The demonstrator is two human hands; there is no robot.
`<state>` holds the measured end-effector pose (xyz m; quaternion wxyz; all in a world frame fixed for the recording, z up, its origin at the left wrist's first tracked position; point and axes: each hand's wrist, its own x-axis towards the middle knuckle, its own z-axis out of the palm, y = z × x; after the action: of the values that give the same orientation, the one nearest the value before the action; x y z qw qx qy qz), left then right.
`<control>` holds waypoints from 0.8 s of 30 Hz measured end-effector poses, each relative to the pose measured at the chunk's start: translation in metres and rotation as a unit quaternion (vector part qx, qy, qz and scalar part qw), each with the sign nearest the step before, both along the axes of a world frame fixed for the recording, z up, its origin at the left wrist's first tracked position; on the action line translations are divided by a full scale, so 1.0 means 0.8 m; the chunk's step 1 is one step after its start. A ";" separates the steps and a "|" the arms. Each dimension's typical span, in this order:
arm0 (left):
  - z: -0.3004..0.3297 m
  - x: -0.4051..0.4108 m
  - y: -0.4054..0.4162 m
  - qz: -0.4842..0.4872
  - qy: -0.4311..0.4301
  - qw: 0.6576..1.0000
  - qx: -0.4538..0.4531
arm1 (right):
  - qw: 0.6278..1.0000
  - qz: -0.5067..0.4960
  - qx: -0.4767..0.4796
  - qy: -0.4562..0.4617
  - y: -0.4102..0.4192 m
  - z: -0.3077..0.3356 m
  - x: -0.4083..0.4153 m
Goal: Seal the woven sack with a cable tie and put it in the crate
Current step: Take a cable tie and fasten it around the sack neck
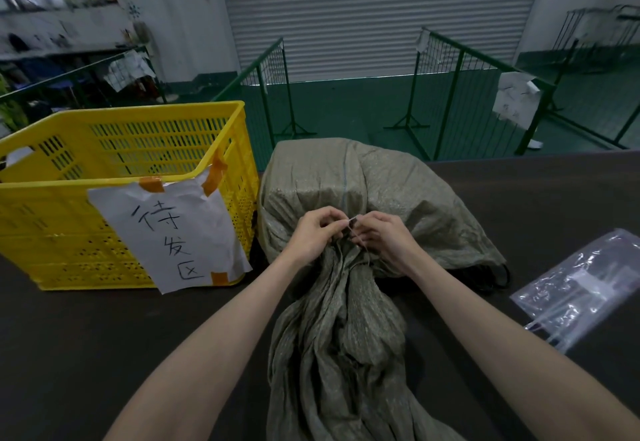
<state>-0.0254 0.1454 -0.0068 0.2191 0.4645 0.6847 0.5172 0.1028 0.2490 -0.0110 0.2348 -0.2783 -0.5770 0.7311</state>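
A grey-green woven sack (pixel 363 184) lies on the dark table, its full body at the far side and its loose mouth bunched toward me. My left hand (pixel 317 233) and my right hand (pixel 382 234) both pinch a thin white cable tie (pixel 354 224) at the gathered neck. The tie's end sticks up between my fingertips, and its loop around the neck is mostly hidden by my fingers. A yellow slotted plastic crate (pixel 131 150) stands to the left of the sack, empty as far as I can see, with a taped paper sign on its front.
A clear plastic bag (pixel 581 285) holding more white ties lies at the right on the dark table (pixel 86 330). Something black pokes out from under the sack's right side. Green metal barriers (pixel 460 70) and a shutter door stand beyond the table's far edge.
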 end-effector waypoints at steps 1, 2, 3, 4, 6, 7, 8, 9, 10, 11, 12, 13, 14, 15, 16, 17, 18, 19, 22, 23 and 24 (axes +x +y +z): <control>-0.001 0.000 0.001 -0.005 0.005 1.000 -0.003 | 1.000 -0.001 0.003 -0.003 0.000 0.001 -0.001; -0.001 -0.001 0.001 -0.011 0.011 1.000 -0.007 | 1.000 -0.004 0.012 -0.010 0.001 0.002 -0.001; -0.002 -0.001 0.002 -0.015 0.018 1.000 -0.014 | 1.000 -0.007 0.024 -0.017 0.001 0.003 -0.003; -0.002 -0.001 0.002 -0.018 0.025 0.999 -0.022 | 0.999 -0.010 0.035 -0.024 0.000 0.004 -0.004; -0.001 0.002 0.003 -0.019 0.039 0.999 -0.030 | 0.996 -0.017 0.078 -0.039 -0.001 0.005 -0.005; -0.001 0.005 0.003 -0.016 0.049 0.998 -0.033 | 0.993 -0.022 0.106 -0.049 -0.002 0.006 -0.006; -0.001 0.009 0.004 -0.009 0.062 0.997 -0.035 | 0.989 -0.029 0.131 -0.060 -0.002 0.006 -0.007; 0.000 0.012 0.005 0.002 0.075 0.997 -0.035 | 0.984 -0.032 0.157 -0.073 -0.001 0.005 -0.008; 0.000 0.014 0.006 0.014 0.085 0.996 -0.031 | 0.978 -0.035 0.186 -0.087 0.000 0.005 -0.009; 0.001 0.015 0.007 0.025 0.093 0.995 -0.028 | 0.970 -0.039 0.217 -0.102 0.001 0.002 -0.010; 0.001 0.015 0.007 0.030 0.100 0.994 -0.026 | 0.960 -0.045 0.248 -0.119 0.002 0.001 -0.010; 0.001 0.015 0.007 0.029 0.107 0.994 -0.027 | 0.951 -0.054 0.272 -0.134 0.003 -0.001 -0.011; 0.001 0.014 0.007 0.026 0.112 0.993 -0.028 | 0.944 -0.063 0.289 -0.144 0.004 -0.001 -0.010; 0.001 0.013 0.006 0.024 0.117 0.992 -0.029 | 0.938 -0.074 0.304 -0.150 0.004 0.000 -0.010; 0.000 0.012 0.005 0.023 0.122 0.992 -0.029 | 0.931 -0.085 0.320 -0.155 0.002 0.003 -0.009; -0.001 0.010 0.003 0.023 0.125 0.991 -0.029 | 0.925 -0.093 0.333 -0.157 0.001 0.004 -0.008; -0.001 0.010 0.002 0.023 0.128 0.991 -0.029 | 0.921 -0.099 0.341 -0.159 -0.001 0.006 -0.007; -0.002 0.010 0.002 0.023 0.129 0.991 -0.029 | 0.919 -0.104 0.346 -0.159 -0.002 0.006 -0.005; -0.006 0.009 0.000 0.022 0.135 0.990 -0.035 | 0.917 -0.119 0.344 -0.163 -0.002 0.002 -0.002; -0.008 0.009 -0.001 0.022 0.138 0.989 -0.039 | 0.917 -0.125 0.339 -0.167 -0.001 0.002 -0.001; -0.010 0.008 -0.003 0.021 0.140 0.989 -0.043 | 0.918 -0.132 0.335 -0.168 0.000 0.001 0.002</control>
<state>-0.0186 0.1429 -0.0149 0.1296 0.5078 0.7402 0.4213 0.1041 0.2491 -0.0104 0.3080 -0.3760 -0.7771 0.3999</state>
